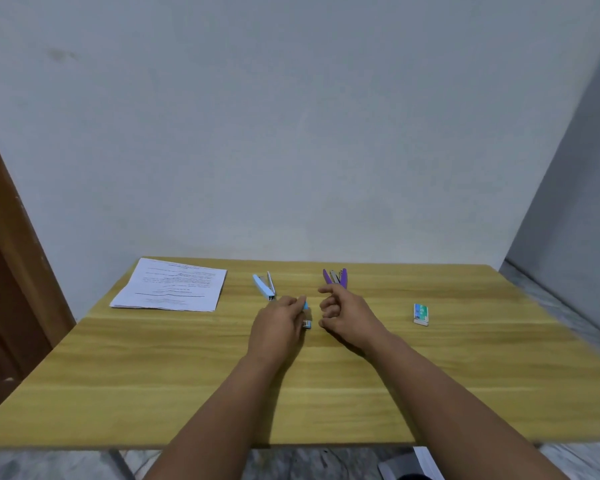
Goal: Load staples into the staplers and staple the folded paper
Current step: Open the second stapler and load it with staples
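A light blue stapler [263, 287] lies opened up on the wooden table [187, 375], and a purple stapler [336, 277] lies opened to its right. My left hand [278, 323] is shut on a small blue staple box [306, 315] at mid-table. My right hand [343, 313] hovers just right of that box, fingers curled, index finger out, holding nothing that I can see. A printed sheet of paper [172, 285] lies flat at the far left. A second, green staple box [420, 314] sits to the right.
A grey wall stands right behind the table's far edge. A brown door frame [7, 271] rises on the left. Under the near edge lie a marble floor and some papers [426, 462].
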`<state>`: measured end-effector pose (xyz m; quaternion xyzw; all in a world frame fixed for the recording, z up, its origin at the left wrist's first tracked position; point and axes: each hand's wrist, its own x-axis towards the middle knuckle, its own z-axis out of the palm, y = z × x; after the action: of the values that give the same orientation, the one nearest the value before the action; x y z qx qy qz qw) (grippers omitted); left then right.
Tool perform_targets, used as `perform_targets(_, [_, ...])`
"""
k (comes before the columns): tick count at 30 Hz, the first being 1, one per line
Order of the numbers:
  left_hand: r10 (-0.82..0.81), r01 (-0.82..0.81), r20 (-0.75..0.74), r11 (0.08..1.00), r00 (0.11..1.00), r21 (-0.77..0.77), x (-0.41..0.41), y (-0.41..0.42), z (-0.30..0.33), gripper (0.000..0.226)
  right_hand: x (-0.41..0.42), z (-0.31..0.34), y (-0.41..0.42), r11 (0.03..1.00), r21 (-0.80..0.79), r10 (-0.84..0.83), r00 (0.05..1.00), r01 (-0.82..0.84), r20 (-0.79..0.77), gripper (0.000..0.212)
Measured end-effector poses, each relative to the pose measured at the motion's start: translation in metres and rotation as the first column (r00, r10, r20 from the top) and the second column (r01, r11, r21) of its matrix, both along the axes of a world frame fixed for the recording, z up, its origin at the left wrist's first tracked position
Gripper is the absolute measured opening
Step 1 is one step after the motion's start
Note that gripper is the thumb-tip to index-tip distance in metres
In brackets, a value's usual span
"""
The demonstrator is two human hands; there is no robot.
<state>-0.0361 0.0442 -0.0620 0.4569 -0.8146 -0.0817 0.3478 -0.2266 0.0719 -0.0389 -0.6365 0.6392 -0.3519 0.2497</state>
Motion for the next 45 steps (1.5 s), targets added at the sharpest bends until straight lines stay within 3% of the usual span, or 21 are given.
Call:
perform_targets(3, [-0.011, 0.011, 0.202, 1.0, 0.979, -0.002, 0.003, -0.001, -0.007, 0.052, -0.001, -0.001, 0.0, 1.0, 0.02, 0.016, 1.0, -0.016, 0.006, 0.06])
perform_targets(7, [-0.064, 0.038, 0.299, 0.995, 0.952, 0.093, 0.008, -0.007, -0.004, 0.059, 0.002, -0.001, 0.0, 0.997, 0.044, 0.073, 0.996, -0.071, -0.053, 0.058])
perform_targets(12, [-0.149, 0.113, 0.194, 0.976, 0.97, 0.185, 0.02, -0.008, -0.003, 0.059, 0.009, 0.0, 0.001, 0.994, 0.052, 0.103, 0.991, -0.099, -0.085, 0.062])
perform_targets(17, [-0.187, 0.163, 0.119, 0.969, 0.975, 0.188, 0.03, -0.003, -0.003, 0.054, 0.01, -0.003, -0.003, 0.994, 0.044, 0.105, 0.986, -0.1, -0.127, 0.042])
perform_targets(18, [-0.162, 0.146, 0.098, 0.978, 0.982, 0.149, 0.032, -0.002, -0.002, 0.054, 0.01, -0.002, -0.002, 0.995, 0.045, 0.093, 0.992, -0.09, -0.085, 0.036])
perform_targets(20, [-0.076, 0.072, 0.044, 0.994, 0.996, 0.076, 0.035, -0.001, -0.001, 0.045, 0.013, 0.001, 0.0, 0.998, 0.049, 0.038, 0.986, -0.047, 0.16, 0.025])
perform_targets(22, [-0.04, 0.081, -0.187, 0.973, 0.982, 0.218, 0.034, 0.002, 0.005, 0.029, 0.017, 0.006, -0.002, 1.0, 0.03, -0.001, 0.924, -0.011, 0.381, 0.021])
perform_targets(24, [-0.013, 0.205, -0.442, 0.898, 0.897, 0.39, 0.032, 0.004, 0.013, 0.026, 0.022, 0.012, -0.005, 0.999, 0.047, -0.016, 0.846, -0.011, 0.533, 0.022])
perform_targets(27, [0.005, 0.329, -0.601, 0.834, 0.799, 0.443, 0.034, 0.007, 0.022, 0.024, 0.032, 0.023, -0.008, 0.987, 0.153, -0.067, 0.746, -0.047, 0.662, 0.03])
perform_targets(30, [0.026, 0.293, -0.56, 0.831, 0.828, 0.472, 0.043, 0.007, 0.024, 0.024, 0.041, 0.028, -0.011, 0.975, 0.22, -0.122, 0.733, -0.038, 0.669, 0.032])
perform_targets(34, [0.256, -0.141, -0.336, 0.933, 0.906, 0.331, 0.07, -0.003, 0.02, 0.02, 0.049, 0.033, -0.019, 0.966, 0.257, -0.181, 0.757, 0.017, 0.628, 0.031])
perform_targets(37, [0.404, -0.377, -0.17, 0.911, 0.899, 0.167, 0.098, -0.013, 0.023, 0.02, 0.053, 0.043, -0.029, 0.962, 0.26, -0.21, 0.845, 0.088, 0.491, 0.024])
perform_targets(41, [0.541, -0.535, -0.052, 0.839, 0.839, 0.098, 0.131, -0.026, 0.028, 0.019, 0.066, 0.057, -0.046, 0.969, 0.199, -0.183, 0.969, 0.149, 0.164, 0.016])
perform_targets(45, [0.611, -0.619, 0.1, 0.777, 0.785, 0.116, 0.159, -0.036, 0.033, 0.033, 0.084, 0.064, -0.06, 0.973, 0.21, -0.083, 0.993, 0.1, -0.089, 0.012])
